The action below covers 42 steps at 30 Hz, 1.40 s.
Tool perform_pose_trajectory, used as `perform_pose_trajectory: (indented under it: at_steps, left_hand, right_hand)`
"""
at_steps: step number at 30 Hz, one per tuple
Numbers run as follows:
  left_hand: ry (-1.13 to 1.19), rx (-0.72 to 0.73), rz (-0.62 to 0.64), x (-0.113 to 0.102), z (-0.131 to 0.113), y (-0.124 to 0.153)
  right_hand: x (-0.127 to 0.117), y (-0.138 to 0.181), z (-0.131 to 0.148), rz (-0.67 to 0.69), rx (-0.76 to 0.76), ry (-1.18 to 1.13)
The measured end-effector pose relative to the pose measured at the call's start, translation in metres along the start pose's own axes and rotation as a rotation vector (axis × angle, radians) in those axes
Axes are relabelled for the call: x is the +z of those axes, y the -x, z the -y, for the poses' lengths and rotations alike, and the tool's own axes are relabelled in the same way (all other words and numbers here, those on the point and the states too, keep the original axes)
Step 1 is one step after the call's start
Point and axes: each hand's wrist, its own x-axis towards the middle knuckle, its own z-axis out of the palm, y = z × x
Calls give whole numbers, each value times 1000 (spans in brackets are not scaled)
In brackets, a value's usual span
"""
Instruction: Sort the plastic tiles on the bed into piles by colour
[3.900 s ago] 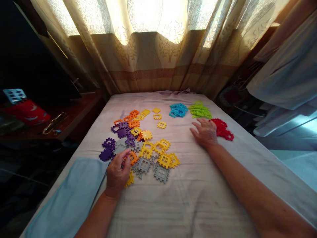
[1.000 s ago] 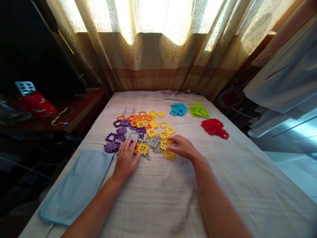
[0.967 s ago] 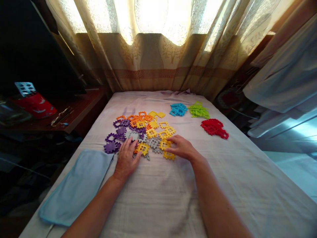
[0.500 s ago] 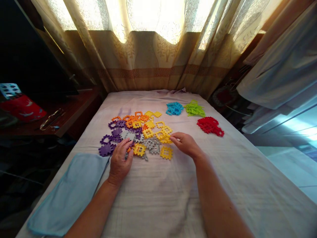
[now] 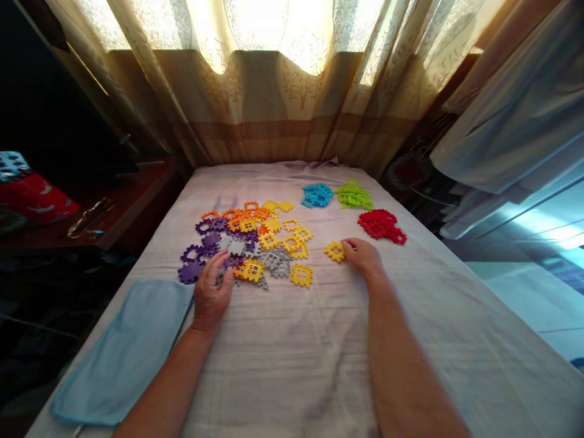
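A mixed heap of flat plastic window tiles (image 5: 249, 240), yellow, orange, purple and grey, lies on the bed's white sheet (image 5: 296, 353). My left hand (image 5: 210, 291) rests at the heap's near left edge, fingers curled onto a grey tile beside a purple one. My right hand (image 5: 362, 255) is to the right of the heap, fingertips pinched on one yellow tile (image 5: 335, 250) held apart from the rest. Sorted piles sit further back: blue (image 5: 317, 194), green (image 5: 353, 196), red (image 5: 381, 225).
A light blue cloth (image 5: 121, 353) lies on the bed at the near left. A dark wooden side table (image 5: 114, 213) with glasses and a red packet stands left. Curtains (image 5: 274, 103) hang behind the bed, and white drapery hangs to the right.
My right hand has drawn one yellow tile out of the heap to the right, toward the red pile. My left hand has stayed at the heap's near left edge.
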Motion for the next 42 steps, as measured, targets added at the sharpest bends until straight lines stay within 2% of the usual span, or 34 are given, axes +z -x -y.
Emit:
perform_pose_trajectory:
  at_steps: [3, 5, 9, 11, 15, 19, 22, 27, 29, 31, 36, 38, 42]
  left_hand:
    - [-4, -18, -28, -1, 1, 1]
    - [-14, -34, -38, -1, 1, 1]
    - [-22, -53, -48, -3, 1, 1]
    - [-24, -47, -51, -3, 1, 0]
    - [-21, -34, -63, -2, 3, 0]
    - [-12, -59, -50, -2, 3, -1]
    - [-13, -69, -42, -2, 3, -1]
    - [-13, -59, -46, -2, 3, -1]
    - [-13, -64, -38, -2, 3, -1]
    - [-10, -62, -35, -2, 2, -1]
    - [-4, -48, -40, -3, 1, -2]
    - [-2, -46, -41, -3, 0, -2]
    - [-1, -72, -29, -2, 0, -2]
  right_hand:
    - [-8, 4, 7, -30, 6, 33]
    - [-14, 9, 15, 6, -60, 28]
    - [-20, 24, 40, 331, -322, -46]
    - [-20, 35, 55, 439, -392, -2]
    - [-19, 56, 82, 428, -411, 198]
    - [-17, 69, 98, 384, -414, 303]
    - [-19, 67, 97, 370, -434, 299]
    - [-30, 49, 75, 481, -521, 144]
    - [-34, 38, 61, 462, -471, 33]
    - [-34, 28, 45, 376, -371, -50]
    - [-21, 2, 6, 20, -31, -141]
    - [-16, -4, -5, -19, 69, -128]
    - [-8, -8, -15, 18, 107, -45]
